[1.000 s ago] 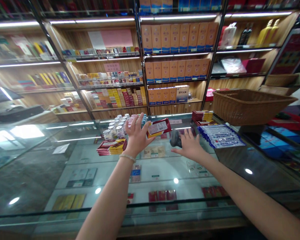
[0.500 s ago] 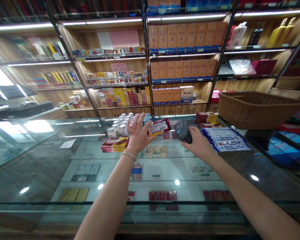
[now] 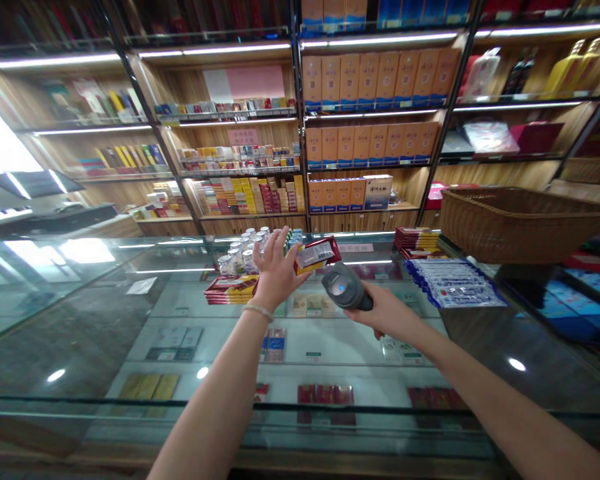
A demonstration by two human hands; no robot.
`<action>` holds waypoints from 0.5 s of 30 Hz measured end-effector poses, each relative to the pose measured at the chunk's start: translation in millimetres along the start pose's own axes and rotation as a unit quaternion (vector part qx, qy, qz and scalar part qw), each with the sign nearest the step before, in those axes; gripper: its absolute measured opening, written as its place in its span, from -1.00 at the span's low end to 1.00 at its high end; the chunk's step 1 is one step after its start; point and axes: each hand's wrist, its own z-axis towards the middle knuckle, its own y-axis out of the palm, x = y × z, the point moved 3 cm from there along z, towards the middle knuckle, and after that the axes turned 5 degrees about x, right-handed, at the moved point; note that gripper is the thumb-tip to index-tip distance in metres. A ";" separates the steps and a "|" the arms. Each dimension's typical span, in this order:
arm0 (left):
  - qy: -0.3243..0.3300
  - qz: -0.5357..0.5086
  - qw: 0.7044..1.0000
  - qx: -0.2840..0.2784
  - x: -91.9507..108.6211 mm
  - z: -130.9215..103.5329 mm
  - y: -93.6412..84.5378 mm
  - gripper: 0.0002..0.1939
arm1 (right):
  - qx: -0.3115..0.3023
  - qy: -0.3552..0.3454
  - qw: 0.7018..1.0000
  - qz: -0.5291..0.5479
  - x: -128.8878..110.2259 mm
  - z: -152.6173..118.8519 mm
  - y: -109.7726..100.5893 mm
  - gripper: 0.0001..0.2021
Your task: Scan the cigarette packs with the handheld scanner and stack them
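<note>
My left hand (image 3: 276, 270) grips a flat red and yellow packet (image 3: 319, 254) by its left end, thumb on the side that bears a white barcode label. In my right hand (image 3: 383, 308) is a dark grey barcode scanner (image 3: 344, 288), its head tilted up just below and right of the packet, apart from it. Left of my left hand lies a pile of similar red and yellow packets (image 3: 229, 289). Behind that hand stand several small clear-capped jars (image 3: 243, 251). Another stack of red and yellow packets (image 3: 414, 241) sits beyond my right hand.
Under my arms runs a glass display counter (image 3: 325, 343) with boxed goods inside. At the right are blue-and-white packets (image 3: 453, 283) and a large wicker basket (image 3: 523, 223). Shelves of orange boxes (image 3: 367, 80) and small cartons line the back wall.
My right hand has brought the scanner left and slightly down, closer beneath the packet, turning its head. My left hand and the packet stay nearly still.
</note>
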 end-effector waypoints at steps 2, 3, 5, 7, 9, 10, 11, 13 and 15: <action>-0.001 0.001 1.000 0.003 -0.5 -0.1 -0.1 -0.34 | 0.004 0.005 1.000 -0.007 0.2 0.1 1.4 -0.55; -0.002 0.001 1.000 0.005 -0.5 0.0 -0.1 -0.35 | 0.007 0.008 1.000 -0.009 0.1 0.0 1.4 -0.53; -0.005 -0.002 1.000 0.007 -0.5 0.0 -0.1 -0.36 | 0.010 0.013 1.000 -0.007 -0.6 -0.4 0.8 -0.52; -0.006 -0.005 1.000 0.008 -0.5 0.0 0.2 -0.36 | 0.010 0.015 1.000 -0.001 -1.4 -0.9 0.2 -0.50; -0.006 -0.007 1.000 0.008 -0.9 -0.2 0.6 -0.37 | 0.009 0.017 1.000 0.002 -1.9 -1.2 0.1 -0.48; -0.006 -0.007 1.000 0.008 -1.2 -0.3 0.8 -0.36 | 0.009 0.017 1.000 0.000 -2.0 -1.3 0.2 -0.48; -0.006 -0.007 1.000 0.008 -1.5 -0.4 0.9 -0.36 | 0.011 0.017 1.000 -0.005 -2.0 -1.4 0.4 -0.50; -0.009 -0.010 1.000 0.008 -2.1 -0.5 1.0 -0.34 | 0.015 0.018 1.000 -0.020 -2.2 -1.8 0.9 -0.57; -0.010 -0.012 1.000 0.009 -2.3 -0.6 1.0 -0.34 | 0.019 0.020 0.999 -0.030 -3.0 -2.4 1.0 -0.63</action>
